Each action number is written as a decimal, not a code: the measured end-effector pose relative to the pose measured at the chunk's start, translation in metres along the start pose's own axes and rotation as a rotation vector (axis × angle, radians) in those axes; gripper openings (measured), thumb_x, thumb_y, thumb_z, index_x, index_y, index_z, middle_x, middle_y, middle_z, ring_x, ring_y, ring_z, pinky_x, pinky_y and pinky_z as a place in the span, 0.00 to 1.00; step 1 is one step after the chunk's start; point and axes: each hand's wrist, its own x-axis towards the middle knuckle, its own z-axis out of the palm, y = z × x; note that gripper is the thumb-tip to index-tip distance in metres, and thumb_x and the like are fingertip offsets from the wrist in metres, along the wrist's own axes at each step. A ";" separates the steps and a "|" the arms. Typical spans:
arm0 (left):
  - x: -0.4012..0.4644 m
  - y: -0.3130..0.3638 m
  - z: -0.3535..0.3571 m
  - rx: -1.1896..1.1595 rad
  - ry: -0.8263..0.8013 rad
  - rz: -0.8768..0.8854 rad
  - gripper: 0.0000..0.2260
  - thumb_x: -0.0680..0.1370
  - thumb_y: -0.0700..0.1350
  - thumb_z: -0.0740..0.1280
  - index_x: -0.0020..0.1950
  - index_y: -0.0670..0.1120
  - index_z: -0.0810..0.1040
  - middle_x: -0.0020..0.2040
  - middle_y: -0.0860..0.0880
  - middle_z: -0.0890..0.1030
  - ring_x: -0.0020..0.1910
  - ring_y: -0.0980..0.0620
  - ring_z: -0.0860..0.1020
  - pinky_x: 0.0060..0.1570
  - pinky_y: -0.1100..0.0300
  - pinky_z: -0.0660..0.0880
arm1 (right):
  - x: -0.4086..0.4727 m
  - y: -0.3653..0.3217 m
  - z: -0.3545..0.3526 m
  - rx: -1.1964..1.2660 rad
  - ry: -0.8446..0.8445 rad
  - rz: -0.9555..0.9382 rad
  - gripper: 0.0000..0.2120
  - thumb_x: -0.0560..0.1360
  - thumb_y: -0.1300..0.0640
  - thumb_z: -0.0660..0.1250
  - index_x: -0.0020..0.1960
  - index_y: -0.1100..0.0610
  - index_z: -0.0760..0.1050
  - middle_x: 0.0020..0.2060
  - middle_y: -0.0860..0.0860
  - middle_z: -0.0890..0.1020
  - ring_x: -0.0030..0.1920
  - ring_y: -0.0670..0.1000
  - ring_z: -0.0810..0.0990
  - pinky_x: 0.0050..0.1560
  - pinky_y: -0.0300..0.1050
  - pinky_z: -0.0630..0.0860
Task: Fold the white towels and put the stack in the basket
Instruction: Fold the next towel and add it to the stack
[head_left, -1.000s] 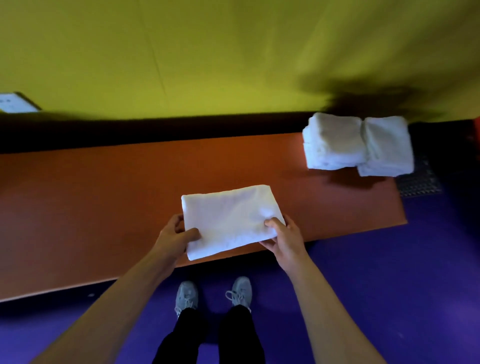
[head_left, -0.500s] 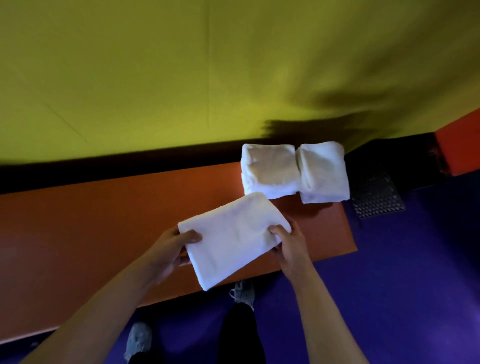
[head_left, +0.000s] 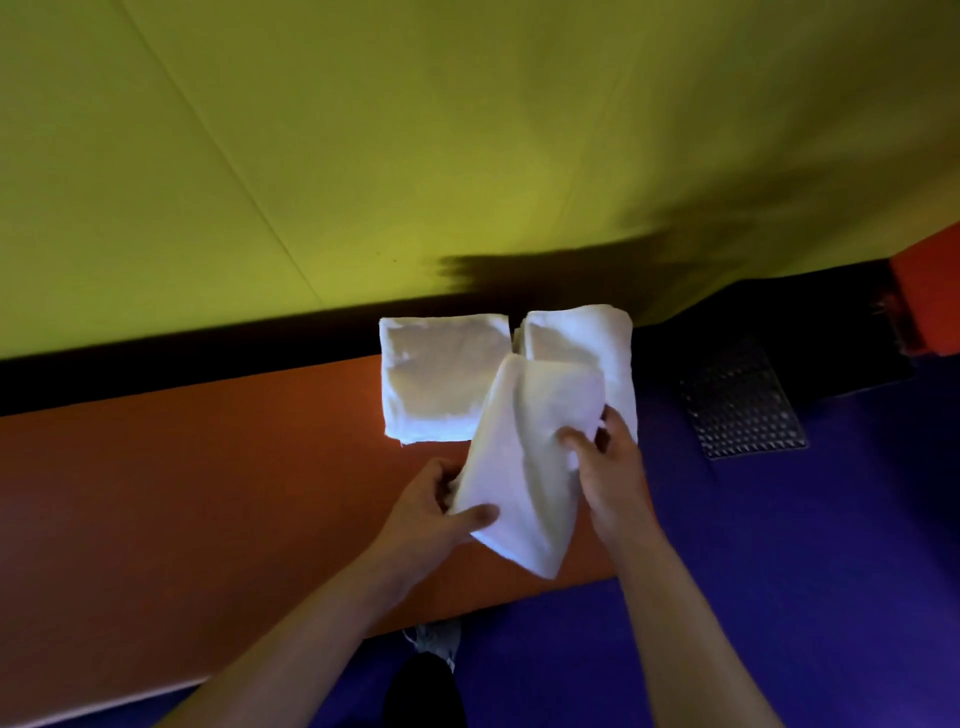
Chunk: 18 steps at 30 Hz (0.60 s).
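Note:
A folded white towel (head_left: 524, 457) is lifted off the orange table (head_left: 208, 467), tilted with one corner hanging down. My left hand (head_left: 431, 504) grips its lower left edge and my right hand (head_left: 605, 462) grips its right side. Just beyond it, two stacks of folded white towels stand side by side at the table's far right end: the left stack (head_left: 439, 384) and the right stack (head_left: 592, 338), which the held towel partly covers. No basket is in view.
A yellow-green wall (head_left: 415, 156) rises behind the table. To the right lie purple floor (head_left: 805, 571), a dark metal floor grate (head_left: 743, 402) and an orange object (head_left: 930, 296) at the frame's edge. My shoe (head_left: 439, 636) shows under the table's near edge.
Both hands have carried the folded towel up and to the right, from the table's near edge to just in front of the two stacks. The towel has tilted steeply and sags.

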 end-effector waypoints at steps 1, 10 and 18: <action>0.007 0.005 0.011 -0.030 0.000 0.022 0.21 0.71 0.45 0.79 0.60 0.50 0.76 0.56 0.49 0.82 0.54 0.49 0.82 0.47 0.51 0.84 | 0.014 -0.007 -0.008 -0.016 0.024 -0.032 0.20 0.74 0.61 0.72 0.63 0.47 0.76 0.56 0.50 0.84 0.54 0.50 0.83 0.54 0.52 0.82; 0.089 0.034 0.081 0.669 0.204 0.230 0.22 0.76 0.62 0.67 0.65 0.54 0.72 0.60 0.53 0.77 0.58 0.52 0.76 0.57 0.56 0.72 | 0.124 -0.044 -0.045 -0.429 0.131 -0.426 0.30 0.76 0.54 0.72 0.75 0.50 0.66 0.67 0.52 0.76 0.65 0.52 0.77 0.65 0.51 0.75; 0.115 0.006 0.094 1.316 0.105 0.412 0.29 0.83 0.56 0.57 0.82 0.58 0.48 0.83 0.48 0.45 0.81 0.40 0.47 0.76 0.45 0.51 | 0.126 0.026 -0.028 -1.145 0.031 -0.563 0.30 0.80 0.50 0.65 0.79 0.52 0.63 0.80 0.58 0.60 0.78 0.58 0.61 0.74 0.53 0.64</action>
